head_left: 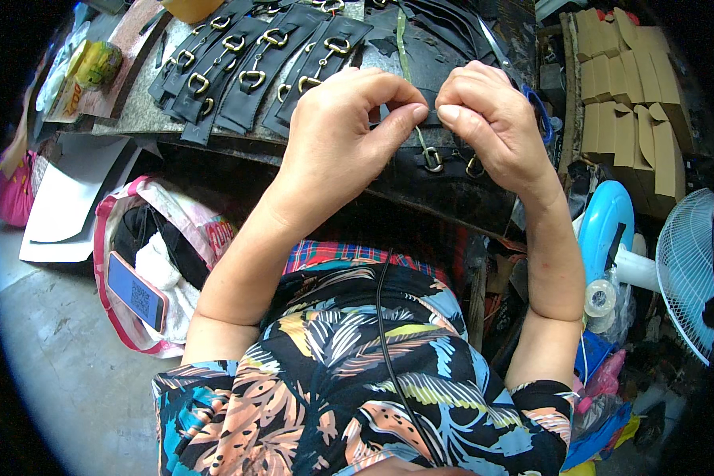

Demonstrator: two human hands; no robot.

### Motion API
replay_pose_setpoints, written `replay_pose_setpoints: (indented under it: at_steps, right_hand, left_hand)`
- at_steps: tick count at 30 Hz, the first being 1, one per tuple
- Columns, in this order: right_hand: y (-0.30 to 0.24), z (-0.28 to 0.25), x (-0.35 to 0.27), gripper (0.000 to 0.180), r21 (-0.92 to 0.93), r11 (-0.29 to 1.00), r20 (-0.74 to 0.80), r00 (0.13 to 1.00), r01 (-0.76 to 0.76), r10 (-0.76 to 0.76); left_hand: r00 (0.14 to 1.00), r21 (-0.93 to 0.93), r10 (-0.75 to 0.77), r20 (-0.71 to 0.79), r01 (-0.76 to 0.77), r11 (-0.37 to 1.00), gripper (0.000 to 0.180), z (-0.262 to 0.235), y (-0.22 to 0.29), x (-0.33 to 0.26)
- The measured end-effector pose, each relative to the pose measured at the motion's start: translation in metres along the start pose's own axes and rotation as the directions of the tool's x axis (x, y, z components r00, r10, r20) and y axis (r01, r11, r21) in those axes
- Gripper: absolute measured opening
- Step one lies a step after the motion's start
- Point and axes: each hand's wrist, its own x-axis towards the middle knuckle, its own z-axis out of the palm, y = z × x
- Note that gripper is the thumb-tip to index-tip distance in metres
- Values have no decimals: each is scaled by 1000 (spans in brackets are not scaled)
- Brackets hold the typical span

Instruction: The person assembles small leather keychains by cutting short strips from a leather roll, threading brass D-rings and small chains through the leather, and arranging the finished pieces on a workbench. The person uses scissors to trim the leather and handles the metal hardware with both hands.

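My left hand (357, 111) is closed in a pinch over the front edge of the workbench. Close beside it, my right hand (488, 115) is also pinched, with its fingers curled in. Whatever the fingertips hold is too small to make out. A narrow pale green strip (403, 47) runs down the bench and passes behind my left fingertips. Below the hands, a black leather-like strap (404, 176) carries metal buckle-like links (431, 161), partly hidden by my right hand. Several similar black straps (258, 63) with gold-coloured links lie in rows left of my hands.
Tan cardboard boxes (623, 87) stand at the right. Below them are a blue ring-shaped object (607, 214) and a white fan (686, 274). At left, a pink-edged bag (107, 238) holds a phone (137, 293) and white cloth. A yellow roll (97, 65) sits at far left.
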Motion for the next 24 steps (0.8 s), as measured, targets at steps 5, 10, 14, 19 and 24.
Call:
replay_pose_setpoints:
  at_steps: [5, 10, 14, 19, 24]
  right_hand:
    - [-3, 1, -2, 17, -18, 1000, -16, 1000, 19, -20]
    - [-12, -1, -1, 16, -232, 968, -75, 990, 97, -117]
    - [-15, -1, -2, 13, -268, 953, -112, 978, 141, -176]
    - [-10, -2, -7, 14, 85, 992, -197, 974, -95, 111]
    - [-5, 2, -11, 20, 107, 984, -203, 965, -145, 165]
  left_hand:
    - [985, -241, -142, 96, 161, 957, 12, -5, -2, 3]
    - [977, -142, -129, 168, 154, 978, 22, -11, 1, 7]
    - [932, -298, -202, 301, 293, 909, 20, -10, -2, 15]
    - [944, -547, -315, 97, 315, 776, 19, -4, -4, 15]
    - [969, -420, -219, 113, 246, 874, 22, 3, -1, 7]
